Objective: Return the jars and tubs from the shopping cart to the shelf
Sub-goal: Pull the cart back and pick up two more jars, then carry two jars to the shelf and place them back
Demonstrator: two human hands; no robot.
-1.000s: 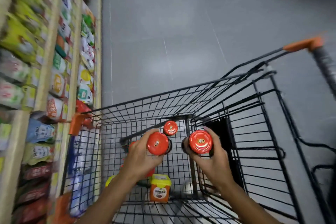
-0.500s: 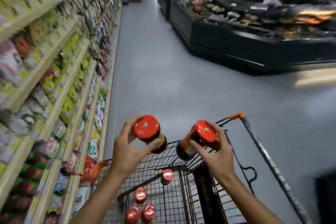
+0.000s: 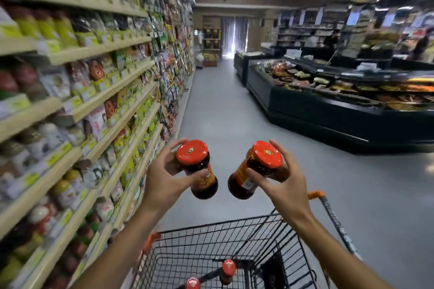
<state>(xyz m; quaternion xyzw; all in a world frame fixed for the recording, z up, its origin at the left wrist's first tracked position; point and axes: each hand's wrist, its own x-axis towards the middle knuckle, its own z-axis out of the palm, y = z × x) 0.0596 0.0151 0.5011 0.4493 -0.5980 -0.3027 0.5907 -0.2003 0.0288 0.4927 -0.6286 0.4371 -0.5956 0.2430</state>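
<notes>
My left hand (image 3: 162, 179) grips a dark sauce jar (image 3: 198, 169) with a red lid, held up in front of me. My right hand (image 3: 281, 185) grips a second red-lidded jar (image 3: 253, 170) with an orange label, tilted toward the first. Both jars hang in the air above the black wire shopping cart (image 3: 223, 232). Two more red lids (image 3: 229, 267) show low inside the cart. The long wooden shelf (image 3: 110, 94), packed with packets and jars, runs along my left.
A dark chilled display counter (image 3: 328, 110) with food trays stands on the right. The grey aisle floor (image 3: 223, 112) runs straight ahead between shelf and counter. The cart's orange-tipped handle (image 3: 317, 195) sticks out on the right.
Both hands lifted the two jars up out of the cart to chest height. My view swung up from the cart to the aisle.
</notes>
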